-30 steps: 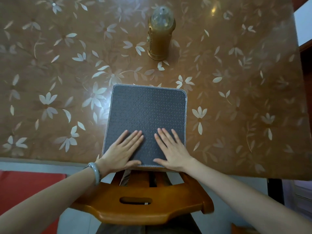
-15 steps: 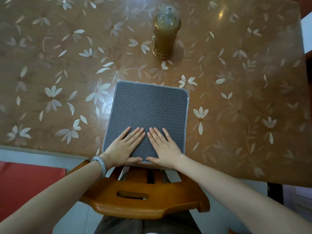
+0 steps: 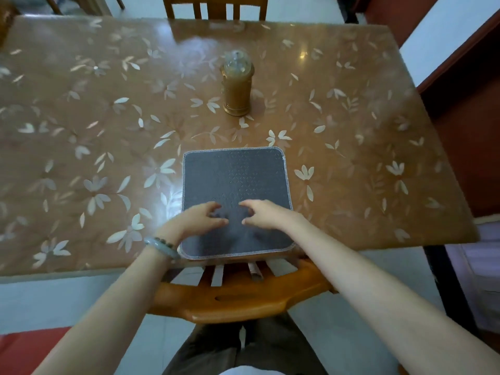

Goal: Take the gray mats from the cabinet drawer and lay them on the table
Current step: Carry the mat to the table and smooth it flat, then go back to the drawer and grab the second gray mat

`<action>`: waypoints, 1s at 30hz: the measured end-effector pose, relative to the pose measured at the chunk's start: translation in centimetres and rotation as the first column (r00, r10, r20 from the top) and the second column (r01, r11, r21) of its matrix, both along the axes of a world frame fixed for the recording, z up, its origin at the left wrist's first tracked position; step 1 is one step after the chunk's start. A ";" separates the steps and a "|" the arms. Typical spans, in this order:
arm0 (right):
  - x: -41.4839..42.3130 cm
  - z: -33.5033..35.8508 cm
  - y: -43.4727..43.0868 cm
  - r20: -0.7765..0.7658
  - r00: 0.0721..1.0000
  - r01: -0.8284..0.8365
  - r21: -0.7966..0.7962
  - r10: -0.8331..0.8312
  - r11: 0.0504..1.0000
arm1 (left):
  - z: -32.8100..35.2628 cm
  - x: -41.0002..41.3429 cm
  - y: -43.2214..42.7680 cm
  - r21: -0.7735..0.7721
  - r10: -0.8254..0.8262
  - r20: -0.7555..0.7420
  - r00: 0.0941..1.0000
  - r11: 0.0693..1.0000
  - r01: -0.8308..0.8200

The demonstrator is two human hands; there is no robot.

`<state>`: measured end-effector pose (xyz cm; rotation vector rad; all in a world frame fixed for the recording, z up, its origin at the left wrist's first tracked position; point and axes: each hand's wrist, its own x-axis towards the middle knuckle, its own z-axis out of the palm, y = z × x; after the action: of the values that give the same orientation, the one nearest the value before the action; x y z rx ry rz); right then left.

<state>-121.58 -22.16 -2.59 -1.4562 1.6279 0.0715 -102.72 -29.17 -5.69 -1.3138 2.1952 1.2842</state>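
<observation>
Seen from the head camera, the dark gray square fabric mat with pale stitched edging (image 3: 234,180) lies flat on the brown table under its glossy flower-print cover (image 3: 81,158). Its near edge reaches the table's near edge, right above the orange wooden chair back (image 3: 238,299). The golden cylindrical container with a clear domed top (image 3: 237,87) stands well beyond the mat's far edge.

A moment ago both palms lay flat on the near half of the mat, fingers straight and side by side, pressing it down. Now that has ended. The left hand (image 3: 200,220), with a pale green bangle and dark beads at the wrist (image 3: 162,246), and the right hand (image 3: 266,216) are over the same part of the mat. Their fingers are now loosely curled, thumbs apart from them, and they have nothing in their grasp. Both are blurred, so I cannot tell whether any fingertip is brushing the fabric. The view also takes in more than it did: the far edge of the table and a second wooden chair (image 3: 213,6) now show. The mat itself has not shifted from its spot in front of the container.

To my eye this mat is laid and smoothed, and the hands are done with it. I see only this one mat, and neither cabinet nor drawer, so any others would mean a trip back to fetch them.
</observation>
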 end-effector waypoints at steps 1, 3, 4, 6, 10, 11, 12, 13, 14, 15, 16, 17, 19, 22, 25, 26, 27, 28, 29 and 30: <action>-0.2 1.4 -0.3 0.022 0.999 0.045 -0.008 -0.045 0.999 | 1.2 0.3 -0.6 0.102 0.096 -0.070 0.993 0.991 -0.089; -0.4 4.0 0.5 0.053 0.991 0.124 -0.060 -0.121 0.990 | 4.3 1.0 -1.1 0.219 0.196 -0.200 0.960 0.964 -0.151; -0.5 5.1 1.3 0.080 0.983 0.172 -0.087 -0.165 0.981 | 5.9 1.3 -1.0 0.244 0.219 -0.274 0.937 0.958 -0.153; -0.8 7.3 3.3 0.166 0.948 0.297 -0.148 -0.273 0.943 | 8.9 1.3 -0.4 0.256 0.251 -0.424 0.870 0.955 -0.150; -1.2 10.9 9.6 0.463 0.718 0.669 -0.252 -0.520 0.700 | 12.7 -0.5 2.0 0.238 0.177 -0.626 0.759 0.971 -0.030; -1.4 11.5 11.5 0.502 0.660 0.731 -0.256 -0.559 0.632 | 13.3 -1.4 2.8 0.241 0.141 -0.650 0.747 0.970 0.026; -1.7 12.0 13.6 0.527 0.605 0.782 -0.255 -0.596 0.568 | 13.8 -2.5 3.6 0.242 0.097 -0.666 0.740 0.966 0.092; -1.9 12.3 15.5 0.547 0.555 0.823 -0.249 -0.627 0.511 | 14.2 -3.5 4.5 0.243 0.060 -0.678 0.732 0.959 0.146; -2.1 12.5 17.6 0.565 0.505 0.859 -0.249 -0.653 0.448 | 14.5 -4.7 5.5 0.234 0.020 -0.688 0.725 0.952 0.196; -2.4 12.6 19.6 0.580 0.458 0.888 -0.255 -0.674 0.383 | 14.8 -6.0 6.7 0.224 -0.019 -0.699 0.715 0.943 0.244; -2.6 12.7 21.7 0.592 0.412 0.911 -0.263 -0.693 0.317 | 14.9 -7.4 8.0 0.215 -0.059 -0.710 0.702 0.931 0.295; -2.9 12.7 23.9 0.601 0.368 0.929 -0.269 -0.710 0.254 | 15.0 -8.7 9.4 0.210 -0.093 -0.721 0.686 0.915 0.345; -3.0 12.8 28.0 0.617 0.268 0.956 -0.265 -0.740 0.126 | 14.8 -11.3 12.5 0.199 -0.158 -0.730 0.665 0.882 0.428; -2.7 12.5 35.0 0.620 0.113 0.959 -0.273 -0.777 -0.079 | 14.6 -15.0 18.1 0.208 -0.254 -0.734 0.630 0.799 0.564; -1.6 12.1 42.5 0.588 -0.011 0.919 -0.313 -0.809 -0.240 | 14.6 -17.6 25.0 0.204 -0.352 -0.736 0.578 0.698 0.686; -1.1 12.0 44.9 0.578 -0.046 0.905 -0.321 -0.815 -0.279 | 14.6 -18.3 27.5 0.202 -0.383 -0.734 0.561 0.665 0.719; -0.7 12.0 47.4 0.573 -0.083 0.892 -0.323 -0.815 -0.318 | 14.6 -18.8 30.1 0.209 -0.405 -0.729 0.552 0.636 0.742; -0.2 12.0 50.4 0.569 -0.119 0.876 -0.326 -0.813 -0.356 | 14.4 -19.3 33.2 0.221 -0.417 -0.727 0.546 0.610 0.761; 0.2 12.0 52.3 0.566 -0.143 0.866 -0.326 -0.812 -0.380 | 14.3 -19.5 35.3 0.230 -0.420 -0.728 0.542 0.595 0.770; 0.5 12.0 54.7 0.562 -0.165 0.856 -0.327 -0.811 -0.401 | 14.1 -19.8 37.8 0.233 -0.430 -0.729 0.533 0.576 0.784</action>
<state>-121.04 32.52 9.40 0.0631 2.3991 -1.7312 -122.47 8.67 8.37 0.2281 2.0398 1.9199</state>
